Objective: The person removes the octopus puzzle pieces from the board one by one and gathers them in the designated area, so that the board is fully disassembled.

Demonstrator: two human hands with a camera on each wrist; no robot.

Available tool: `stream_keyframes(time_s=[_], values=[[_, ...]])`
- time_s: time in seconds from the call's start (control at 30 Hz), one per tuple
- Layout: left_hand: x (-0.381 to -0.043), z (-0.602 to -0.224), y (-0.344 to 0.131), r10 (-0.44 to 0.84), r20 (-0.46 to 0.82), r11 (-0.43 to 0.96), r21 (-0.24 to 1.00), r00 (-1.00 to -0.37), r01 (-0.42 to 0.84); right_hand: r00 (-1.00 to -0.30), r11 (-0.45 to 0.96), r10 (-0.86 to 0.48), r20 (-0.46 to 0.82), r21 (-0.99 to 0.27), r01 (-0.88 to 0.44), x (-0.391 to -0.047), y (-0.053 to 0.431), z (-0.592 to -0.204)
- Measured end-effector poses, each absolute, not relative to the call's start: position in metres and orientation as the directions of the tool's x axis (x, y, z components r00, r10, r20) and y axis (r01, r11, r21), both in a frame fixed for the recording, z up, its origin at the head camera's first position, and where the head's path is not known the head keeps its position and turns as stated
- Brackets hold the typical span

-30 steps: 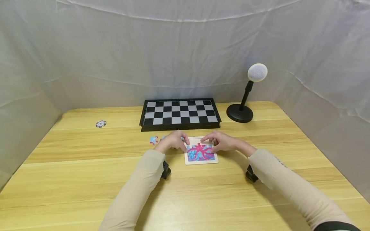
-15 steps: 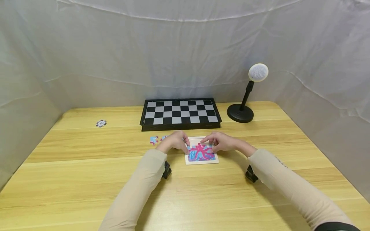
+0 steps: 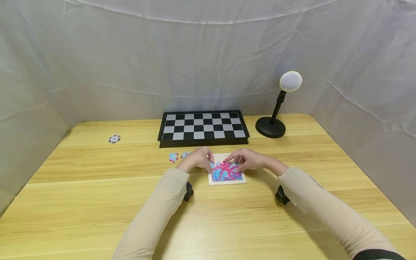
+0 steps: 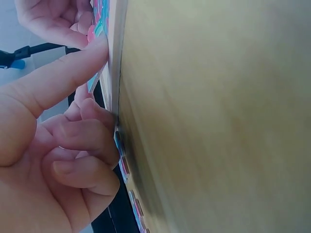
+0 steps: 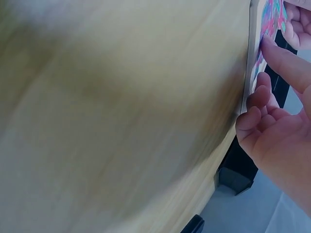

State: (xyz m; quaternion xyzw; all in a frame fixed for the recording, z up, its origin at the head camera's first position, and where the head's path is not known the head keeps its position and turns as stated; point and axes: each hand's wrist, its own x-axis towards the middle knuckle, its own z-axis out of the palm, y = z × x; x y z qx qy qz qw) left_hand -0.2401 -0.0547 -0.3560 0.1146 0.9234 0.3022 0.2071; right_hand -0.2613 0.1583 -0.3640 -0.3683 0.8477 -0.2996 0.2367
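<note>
A jigsaw puzzle (image 3: 225,175) with a pink octopus on blue and purple lies in a white tray (image 3: 227,183). My left hand (image 3: 196,159) is at the tray's left side, its thumb and index finger pinching a light blue puzzle piece (image 4: 93,83) that tilts up from the tray. The other fingers of that hand curl by the tray's edge. From the right, my right hand (image 3: 250,159) rests its thumb (image 5: 268,46) on the picture, with its index finger reaching to the octopus's head. Loose puzzle pieces (image 3: 173,157) lie left of the tray, partly hidden by the left hand.
Behind the tray lies a black-framed chessboard (image 3: 204,126). A round microphone-like head on a black stand (image 3: 271,127) is at the back right, and a poker chip (image 3: 114,139) is at the back left. Grey cloth (image 3: 136,65) surrounds the wooden table (image 3: 97,202).
My left thumb and index finger have shifted slightly at the puzzle's upper left corner. The right hand stays nearly still, and the tray holds its place.
</note>
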Motion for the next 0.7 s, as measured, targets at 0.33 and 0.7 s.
stream_keyframes(time_s=[0.33,0.7], values=[[-0.2390,-0.3561,-0.0537,0.347,-0.309,0.785,0.612,-0.885,0.094,-0.602,0.545,-0.777,-0.183,-0.674,-0.498,-0.2610,0.1584,-0.3635],[-0.2387,-0.3554,-0.0567,0.357,-0.298,0.708,0.705,-0.885,0.048,-0.582,0.523,-0.795,-0.170,-0.677,-0.517,-0.2604,0.1578,-0.3625]])
